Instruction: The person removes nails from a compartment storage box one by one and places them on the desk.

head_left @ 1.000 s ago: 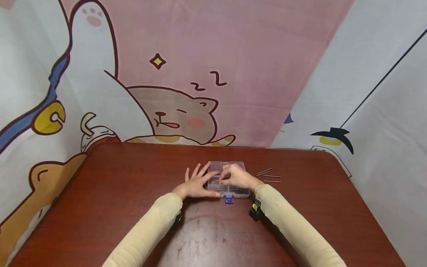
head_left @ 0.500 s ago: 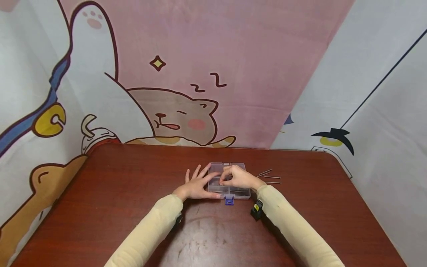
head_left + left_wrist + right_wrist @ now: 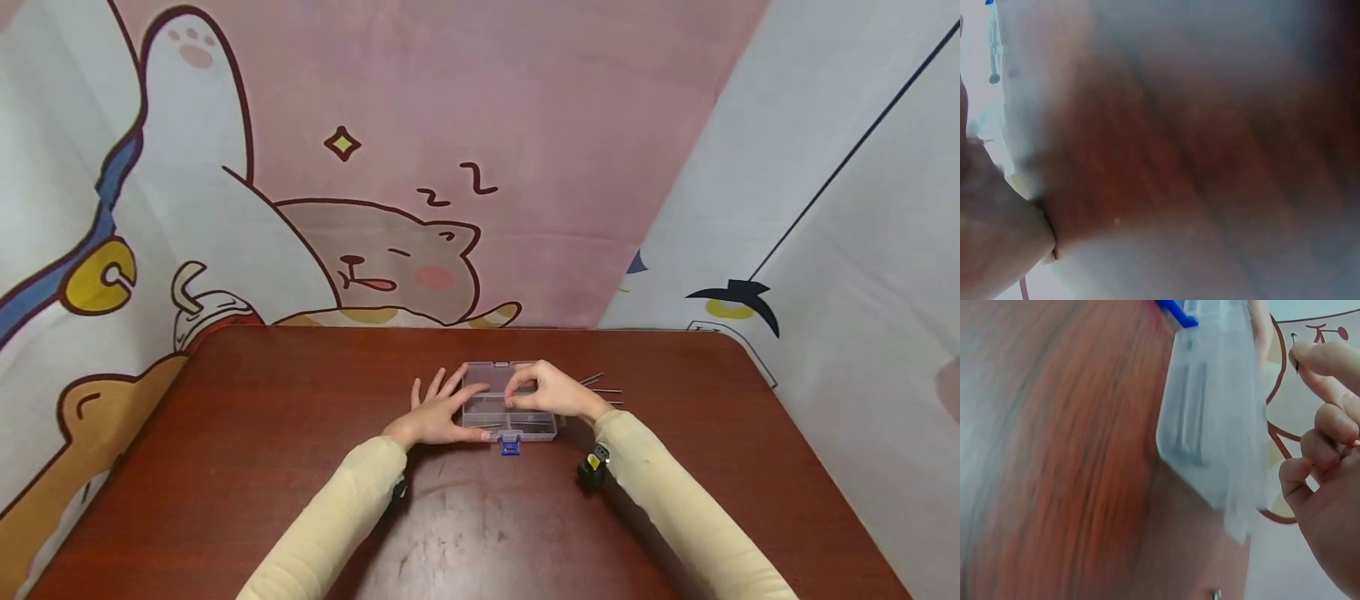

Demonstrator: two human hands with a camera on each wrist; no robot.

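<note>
A clear plastic compartment box point(image 3: 486, 377) with a blue latch point(image 3: 510, 447) stands open on the table. Along its left side lies my left hand point(image 3: 435, 418), fingers spread, with the thumb at the front edge and the index finger over the compartments. My right hand point(image 3: 549, 392) is above the right part of the box, thumb and index finger pinching a thin dark nail point(image 3: 1296, 357). Several nails point(image 3: 1192, 412) show through the box wall in the front compartments. In the left wrist view, a nail point(image 3: 994, 62) with a flat head appears beside the blurred tabletop.
Right of the box, several loose nails point(image 3: 609, 391) lie on the brown wooden table point(image 3: 315, 375), partly behind my right hand. A printed cartoon curtain point(image 3: 570, 167) hangs behind the table's far edge.
My right hand has lifted slightly and shifted right across the box, covering more of the loose nails. The left hand stays at the box. The head view has shifted a little.
</note>
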